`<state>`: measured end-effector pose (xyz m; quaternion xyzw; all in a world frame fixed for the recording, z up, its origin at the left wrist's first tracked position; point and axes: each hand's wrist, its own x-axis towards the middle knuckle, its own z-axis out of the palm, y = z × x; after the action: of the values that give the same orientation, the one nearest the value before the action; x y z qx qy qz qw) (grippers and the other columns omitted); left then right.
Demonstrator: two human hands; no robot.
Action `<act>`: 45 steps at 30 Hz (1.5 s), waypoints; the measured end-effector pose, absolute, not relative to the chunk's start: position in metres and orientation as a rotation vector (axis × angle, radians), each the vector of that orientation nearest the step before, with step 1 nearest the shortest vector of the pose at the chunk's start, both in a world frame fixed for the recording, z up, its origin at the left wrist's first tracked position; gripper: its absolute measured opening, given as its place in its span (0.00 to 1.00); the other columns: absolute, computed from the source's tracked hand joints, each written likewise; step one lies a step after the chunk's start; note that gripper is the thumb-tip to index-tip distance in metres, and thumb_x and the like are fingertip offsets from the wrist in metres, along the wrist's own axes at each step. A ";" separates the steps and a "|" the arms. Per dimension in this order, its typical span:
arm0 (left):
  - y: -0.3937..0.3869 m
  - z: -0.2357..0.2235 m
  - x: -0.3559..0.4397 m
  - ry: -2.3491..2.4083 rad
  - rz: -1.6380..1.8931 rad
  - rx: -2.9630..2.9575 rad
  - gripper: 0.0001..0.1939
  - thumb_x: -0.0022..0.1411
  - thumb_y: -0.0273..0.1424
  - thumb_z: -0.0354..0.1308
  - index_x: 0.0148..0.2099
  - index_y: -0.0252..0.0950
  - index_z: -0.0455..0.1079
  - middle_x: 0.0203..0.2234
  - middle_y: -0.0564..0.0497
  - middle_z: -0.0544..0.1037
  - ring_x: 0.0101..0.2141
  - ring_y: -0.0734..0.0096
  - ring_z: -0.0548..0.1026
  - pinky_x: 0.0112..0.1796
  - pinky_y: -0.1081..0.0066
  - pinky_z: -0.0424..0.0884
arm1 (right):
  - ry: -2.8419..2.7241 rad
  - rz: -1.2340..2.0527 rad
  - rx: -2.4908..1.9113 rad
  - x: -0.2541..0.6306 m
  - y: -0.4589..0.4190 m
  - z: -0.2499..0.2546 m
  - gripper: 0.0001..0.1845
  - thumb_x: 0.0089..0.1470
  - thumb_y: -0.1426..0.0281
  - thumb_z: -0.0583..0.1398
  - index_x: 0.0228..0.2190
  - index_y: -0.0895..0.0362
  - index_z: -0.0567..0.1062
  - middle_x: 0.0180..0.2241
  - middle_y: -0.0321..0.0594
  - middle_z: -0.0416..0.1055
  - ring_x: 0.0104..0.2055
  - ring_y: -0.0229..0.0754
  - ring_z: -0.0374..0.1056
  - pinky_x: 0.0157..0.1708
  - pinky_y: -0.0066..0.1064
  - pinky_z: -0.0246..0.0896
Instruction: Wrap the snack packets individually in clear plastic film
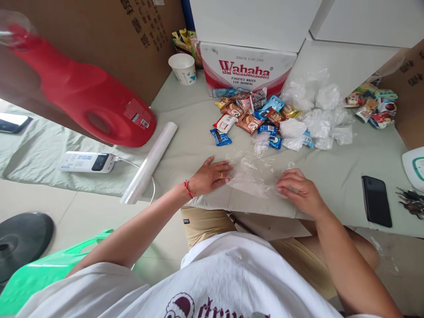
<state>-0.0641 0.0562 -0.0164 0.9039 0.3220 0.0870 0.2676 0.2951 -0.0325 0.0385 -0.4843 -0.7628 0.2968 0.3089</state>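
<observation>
A thin clear plastic bag (253, 176) lies spread near the table's front edge, between my two hands. My left hand (212, 174), with a ring and a red string bracelet, rests flat with its fingers stretched over the bag's left edge. At the opposite edge, the curled fingers of my right hand (300, 190) pinch the plastic. Just beyond the bag is a pile of small wrapped snacks (250, 123) in brown, blue, red and white. Crumpled clear plastic bags (319, 119) are heaped to the right of the snacks.
Left of my hands lie a plastic roll (150, 161), a white power bank (88, 162) with a cable, and a large red jug (99, 99). A paper cup (183, 69) and a Wahaha carton (247, 68) stand behind. A black phone (376, 201) and keys (412, 202) lie right.
</observation>
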 end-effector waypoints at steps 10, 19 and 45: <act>0.054 -0.024 -0.084 0.709 0.318 2.535 0.20 0.75 0.44 0.51 0.61 0.49 0.76 0.71 0.45 0.65 0.70 0.54 0.62 0.71 0.42 0.34 | -2.228 0.766 -1.587 0.396 -0.076 0.054 0.16 0.65 0.55 0.57 0.35 0.44 0.84 0.47 0.44 0.79 0.59 0.55 0.70 0.55 0.53 0.70; 0.044 -0.010 -0.077 0.755 0.281 2.459 0.29 0.75 0.50 0.43 0.72 0.49 0.63 0.72 0.44 0.61 0.72 0.50 0.58 0.70 0.40 0.27 | -2.042 0.973 -1.781 0.239 -0.023 0.058 0.24 0.62 0.50 0.61 0.50 0.53 0.78 0.42 0.44 0.80 0.38 0.46 0.76 0.37 0.34 0.69; 0.071 0.008 -0.061 1.173 0.130 2.116 0.15 0.63 0.40 0.61 0.28 0.37 0.69 0.69 0.50 0.68 0.74 0.48 0.51 0.69 0.33 0.36 | -2.532 1.080 -0.723 0.177 -0.072 0.027 0.18 0.51 0.79 0.58 0.39 0.52 0.82 0.37 0.39 0.75 0.47 0.45 0.68 0.52 0.40 0.64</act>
<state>-0.0610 0.0712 0.0081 0.8176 0.4534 0.0501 0.3515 0.1770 -0.0721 0.0268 -0.2514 -0.8800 0.3752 0.1473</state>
